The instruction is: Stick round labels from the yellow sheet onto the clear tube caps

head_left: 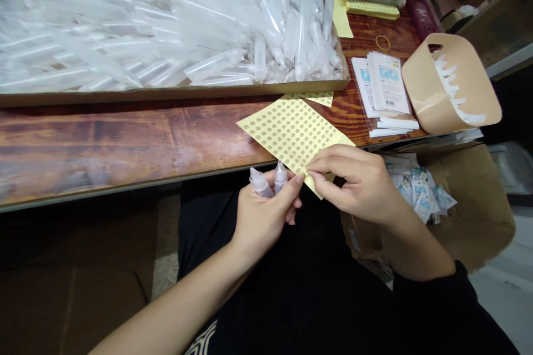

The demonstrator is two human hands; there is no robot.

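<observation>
gripping two small tubes (260,183) in the left hand (266,216), fingers curled shut around them, pointed tips up, side by side, just below the near edge of the table (125,138). pinching the near corner of a yellow sticker sheet (293,130) with the right hand (362,186), thumb and forefinger closed on it right beside the left thumb (too small to tell whether a sticker is lifted). resting that sheet half on the wood, half out over the edge toward the lap; rows of small round stickers all over it. farther back on the table: a long cardboard tray (250,89) heaped with clear tubes (187,22), and a second yellow sheet (322,99) peeping out behind the first, near the tray wall. to the right: a stack of white packets (387,86), a rubber band (383,42) beyond it, a tan tub (449,83) with white strips along its inside wall. below the table edge, near the right wrist: an open cardboard box (478,216) with small blue-and-white packets (420,194) inside.
</observation>
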